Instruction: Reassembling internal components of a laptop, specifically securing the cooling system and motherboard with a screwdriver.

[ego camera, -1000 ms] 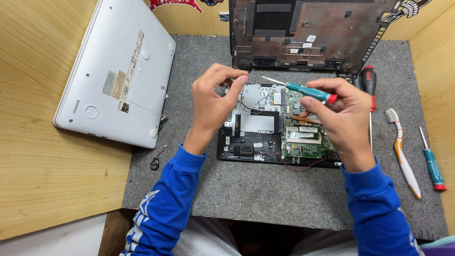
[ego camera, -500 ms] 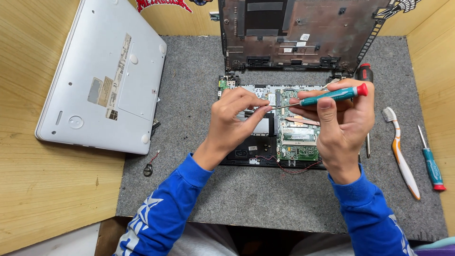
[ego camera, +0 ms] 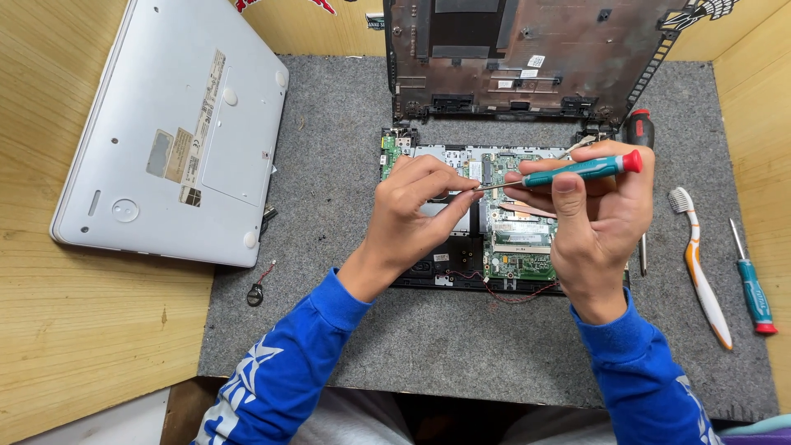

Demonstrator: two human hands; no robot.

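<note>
In the head view, the right hand was clamped around a teal screwdriver with a red cap, held level over the opened laptop base in the middle of the grey mat. The left hand had its fingers pinched together at the screwdriver's tip, above the green circuit board. A closed silver laptop lay to the far left, and a toothbrush and a second teal screwdriver lay to the right.

teal screwdriver with red tip, green circuit board, grey mat, silver laptop cover, white and orange toothbrush, blue sleeves
</note>
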